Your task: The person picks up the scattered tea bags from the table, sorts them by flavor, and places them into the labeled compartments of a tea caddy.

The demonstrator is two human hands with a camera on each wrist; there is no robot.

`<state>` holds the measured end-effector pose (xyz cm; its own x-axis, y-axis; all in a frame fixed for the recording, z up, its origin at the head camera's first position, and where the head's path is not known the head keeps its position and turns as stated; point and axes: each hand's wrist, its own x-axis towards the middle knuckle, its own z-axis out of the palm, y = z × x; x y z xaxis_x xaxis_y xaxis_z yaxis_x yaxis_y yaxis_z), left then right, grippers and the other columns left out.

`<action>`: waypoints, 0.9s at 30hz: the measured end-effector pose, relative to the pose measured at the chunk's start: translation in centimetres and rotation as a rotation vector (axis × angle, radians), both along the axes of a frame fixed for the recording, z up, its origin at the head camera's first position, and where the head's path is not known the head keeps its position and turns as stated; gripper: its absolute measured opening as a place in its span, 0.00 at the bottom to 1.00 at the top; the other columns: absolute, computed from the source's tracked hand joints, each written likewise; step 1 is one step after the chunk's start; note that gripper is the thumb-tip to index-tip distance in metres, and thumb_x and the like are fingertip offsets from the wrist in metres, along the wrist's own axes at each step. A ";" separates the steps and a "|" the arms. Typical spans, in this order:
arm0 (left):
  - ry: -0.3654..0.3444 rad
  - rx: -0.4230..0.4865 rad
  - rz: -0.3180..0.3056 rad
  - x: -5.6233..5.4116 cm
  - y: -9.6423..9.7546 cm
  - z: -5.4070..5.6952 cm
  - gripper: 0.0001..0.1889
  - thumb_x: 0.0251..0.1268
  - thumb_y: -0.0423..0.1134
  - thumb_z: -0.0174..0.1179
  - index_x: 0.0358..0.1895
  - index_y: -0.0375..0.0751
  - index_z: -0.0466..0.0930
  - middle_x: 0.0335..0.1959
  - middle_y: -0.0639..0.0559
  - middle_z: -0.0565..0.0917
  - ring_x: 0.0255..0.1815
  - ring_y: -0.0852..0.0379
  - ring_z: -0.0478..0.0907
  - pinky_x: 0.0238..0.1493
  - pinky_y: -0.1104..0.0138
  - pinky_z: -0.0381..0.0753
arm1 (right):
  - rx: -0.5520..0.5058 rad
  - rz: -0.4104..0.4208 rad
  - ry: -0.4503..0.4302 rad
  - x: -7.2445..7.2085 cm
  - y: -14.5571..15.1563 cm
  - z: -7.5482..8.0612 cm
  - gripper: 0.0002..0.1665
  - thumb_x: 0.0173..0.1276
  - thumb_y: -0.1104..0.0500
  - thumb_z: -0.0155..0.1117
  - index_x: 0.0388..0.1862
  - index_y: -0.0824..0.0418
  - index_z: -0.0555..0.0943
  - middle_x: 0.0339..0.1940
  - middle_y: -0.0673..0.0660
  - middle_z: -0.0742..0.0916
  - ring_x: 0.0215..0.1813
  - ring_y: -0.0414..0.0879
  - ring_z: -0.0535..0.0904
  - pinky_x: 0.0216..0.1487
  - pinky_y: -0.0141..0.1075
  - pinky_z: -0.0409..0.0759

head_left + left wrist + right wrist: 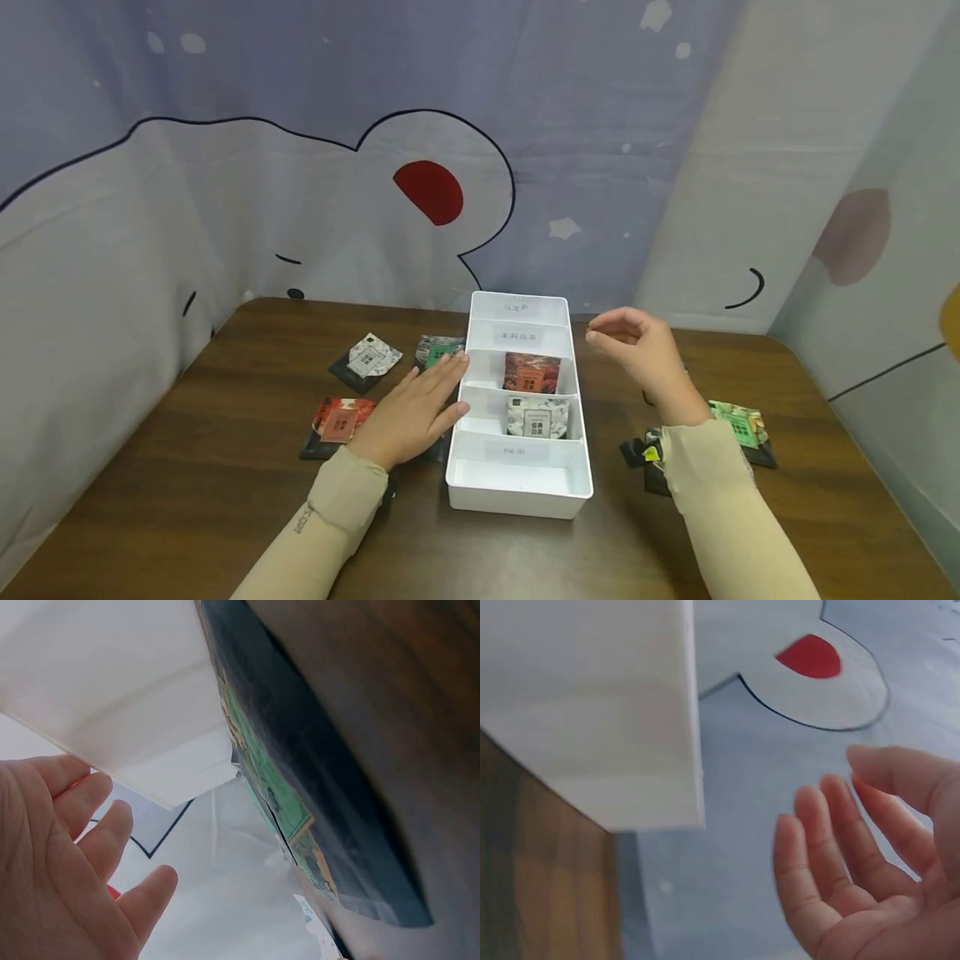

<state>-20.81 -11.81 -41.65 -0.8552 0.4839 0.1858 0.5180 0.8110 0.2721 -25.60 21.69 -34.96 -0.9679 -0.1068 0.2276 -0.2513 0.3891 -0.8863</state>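
A long white compartment box [517, 510] stands on the table, with labels on its inner walls. One compartment holds a red tea packet [531, 373], and the one nearer the front holds a white tea packet [537, 418]. My left hand [414, 408] lies along the box's left side, its straight fingertips right at the rim. Below that hand, a green-labelled tea packet [270, 780] shows large in the left wrist view. My right hand [637, 346] hovers off the box's right side, fingers loosely bent with nothing between them; the right wrist view also shows the palm [877, 900] bare.
Left of the box lie a white packet [367, 360], a red packet [341, 421] and a green packet [435, 348]. Right of it, a green-and-yellow packet [742, 429] and dark packets [657, 482] sit partly under my right sleeve. A printed curtain [570, 183] hangs behind the table.
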 end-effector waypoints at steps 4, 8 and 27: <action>-0.001 0.000 0.004 0.0 0.0 0.1 0.37 0.80 0.59 0.44 0.82 0.45 0.50 0.82 0.49 0.56 0.81 0.47 0.53 0.78 0.43 0.53 | 0.166 -0.028 0.028 1.5 1.5 1.1 0.16 0.69 0.56 0.72 0.49 0.66 0.85 0.45 0.59 0.89 0.41 0.37 0.83 0.40 0.29 0.81; -0.002 0.001 0.005 0.0 0.0 0.1 0.37 0.80 0.59 0.44 0.82 0.44 0.50 0.82 0.49 0.56 0.81 0.47 0.53 0.78 0.43 0.53 | 0.273 -0.054 0.012 2.3 3.0 1.2 0.16 0.70 0.53 0.71 0.49 0.63 0.85 0.47 0.60 0.88 0.40 0.40 0.82 0.39 0.31 0.80; -0.005 0.000 -0.002 0.0 0.0 0.0 0.37 0.81 0.59 0.43 0.82 0.44 0.50 0.82 0.49 0.56 0.81 0.46 0.54 0.78 0.42 0.54 | 0.368 -0.092 -0.191 -1.4 9.3 -2.5 0.20 0.75 0.57 0.64 0.56 0.72 0.79 0.49 0.68 0.86 0.47 0.62 0.85 0.46 0.50 0.87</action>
<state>-20.85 -11.80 -41.65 -0.8551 0.4857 0.1815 0.5183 0.8100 0.2742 -27.01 30.94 -37.51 -0.9983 -0.0586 0.0058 -0.0453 0.7017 -0.7111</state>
